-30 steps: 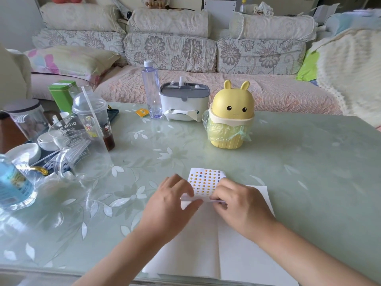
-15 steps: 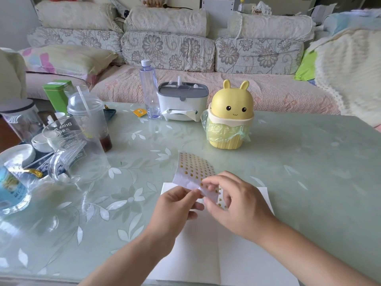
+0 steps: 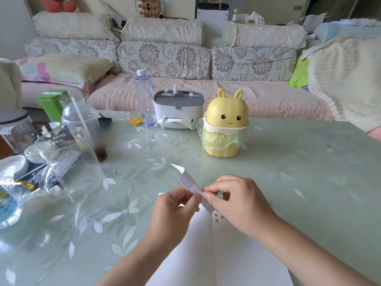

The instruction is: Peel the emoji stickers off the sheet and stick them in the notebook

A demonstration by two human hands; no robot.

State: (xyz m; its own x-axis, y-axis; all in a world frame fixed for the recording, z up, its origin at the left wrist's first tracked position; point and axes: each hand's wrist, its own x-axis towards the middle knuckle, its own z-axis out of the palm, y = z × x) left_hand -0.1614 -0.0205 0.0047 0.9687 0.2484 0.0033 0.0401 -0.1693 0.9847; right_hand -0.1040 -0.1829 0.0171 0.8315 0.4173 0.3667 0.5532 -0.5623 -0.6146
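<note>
Over the green table, just above the open notebook, your left hand and right hand pinch the sticker sheet.
Under the grip, the notebook's white pages run toward you until your forearms and the frame cut them off. Well beyond the grip stands a yellow bunny-eared bin. Your two hands meet fingertip to fingertip, each with thumb and forefinger closed on the sheet, which you hold lifted off the page and tilted. Its blank white back faces you, so the printed side is hidden, and its far end pokes up past your fingers. Just below your right thumb a few yellow stickers show. You cannot tell whether they sit on the sheet's front or on the page.
</note>
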